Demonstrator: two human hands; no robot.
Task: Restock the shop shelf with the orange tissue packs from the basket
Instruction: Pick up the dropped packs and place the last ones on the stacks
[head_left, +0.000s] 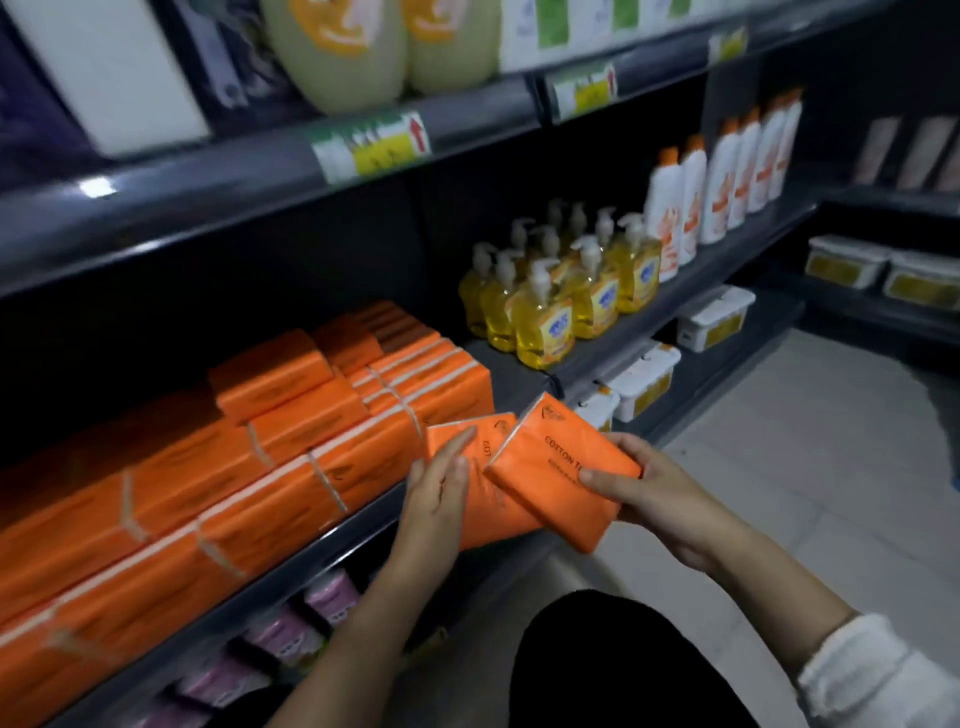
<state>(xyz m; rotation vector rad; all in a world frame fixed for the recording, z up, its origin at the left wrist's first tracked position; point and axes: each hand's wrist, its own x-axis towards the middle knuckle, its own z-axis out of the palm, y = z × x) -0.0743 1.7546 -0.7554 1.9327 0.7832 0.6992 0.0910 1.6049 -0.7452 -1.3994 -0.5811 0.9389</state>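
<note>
The right hand (649, 493) is gripping an orange pack (550, 483) by its near end, with the thumb lying across the printed face and the fingers curling round the far edge. The left hand (439, 499) is lying flat with fingers straight and together, pressing against the side of a second pack (498, 509). That one is tucking partly under the first, so the two are overlapping. Both packs are hanging in the air just off the front lip of the shelf (311, 558), beside the right end of the stack (291, 467) of banded orange packs already sitting there. A bare strip of shelf is showing between that stack and the soap bottles (545, 312). The basket is not showing from here.

These packs are looking light and soft. The film wrap is creasing under the thumb, so I would expect it to be a little slick and the filling to give when squeezed. Taking each pack across its short width, with the thumb on one broad face and the fingers on the other, is probably the surest hold. Pinching a corner is likely only to be tugging at loose film.
</note>
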